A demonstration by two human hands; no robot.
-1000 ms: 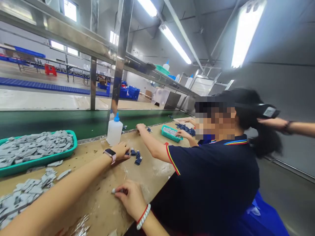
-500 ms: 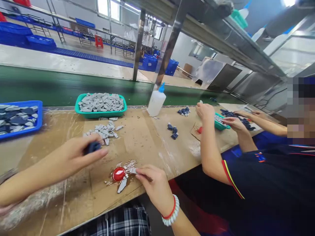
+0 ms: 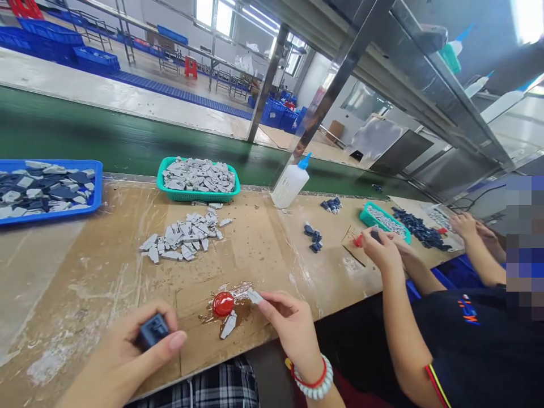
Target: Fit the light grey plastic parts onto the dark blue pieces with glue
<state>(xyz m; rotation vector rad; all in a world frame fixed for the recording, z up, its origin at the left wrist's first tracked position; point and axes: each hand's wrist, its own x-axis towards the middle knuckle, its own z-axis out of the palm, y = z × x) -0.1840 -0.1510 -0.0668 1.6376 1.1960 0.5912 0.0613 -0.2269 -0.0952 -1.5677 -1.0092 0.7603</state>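
Note:
My left hand (image 3: 144,345) is closed around a dark navy plastic block (image 3: 153,331) with a recess in its face, held over the front of the table. Between thumb and fingertips, my right hand (image 3: 291,320) pinches a small light-grey plastic piece (image 3: 255,296), just right of a round red cap (image 3: 223,304). Wet, clear liquid surrounds the cap on the cardboard. Another grey piece (image 3: 228,325) lies against the cap's lower edge. Behind my hands, a loose pile of grey pieces (image 3: 185,235) is spread on the cardboard.
A green basket (image 3: 198,195) of grey pieces and a blue tray (image 3: 96,198) of mixed pieces stand behind. A white bottle (image 3: 291,184) with a blue nozzle leans near a metal post. Small navy clusters (image 3: 313,237) lie rightward. Co-workers' hands (image 3: 385,252) work at right.
My left hand has come back from beside the grey pile toward the front edge, still with the navy block. My right hand has lifted its grey piece slightly. The camera view has shifted.

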